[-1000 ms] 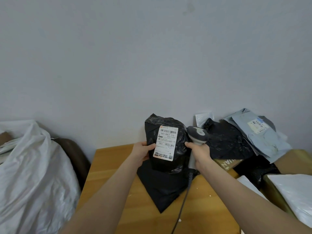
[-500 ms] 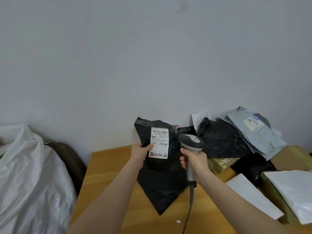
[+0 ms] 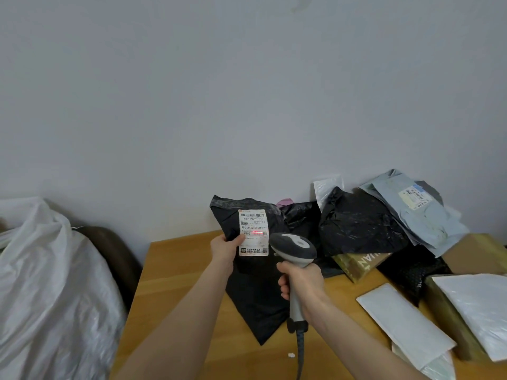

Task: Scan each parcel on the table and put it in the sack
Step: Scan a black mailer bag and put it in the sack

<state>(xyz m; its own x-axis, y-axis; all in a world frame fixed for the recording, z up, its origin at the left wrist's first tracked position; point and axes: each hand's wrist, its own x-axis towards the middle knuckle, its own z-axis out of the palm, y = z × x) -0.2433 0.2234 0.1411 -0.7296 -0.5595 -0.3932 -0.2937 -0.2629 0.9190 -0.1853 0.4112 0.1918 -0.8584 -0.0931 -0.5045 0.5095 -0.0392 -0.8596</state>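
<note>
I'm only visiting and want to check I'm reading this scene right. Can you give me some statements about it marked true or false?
1. The left hand holds a black plastic parcel bearing a white label. True.
2. The right hand grips a grey handheld scanner. True.
3. The scanner's red line falls on a pale blue mailer. False: it lies on the white label.
4. The white woven sack sits on the wooden table. False: it lies off the table, to its left.
5. The scanner is cordless. False: a cable hangs from its handle.
</note>
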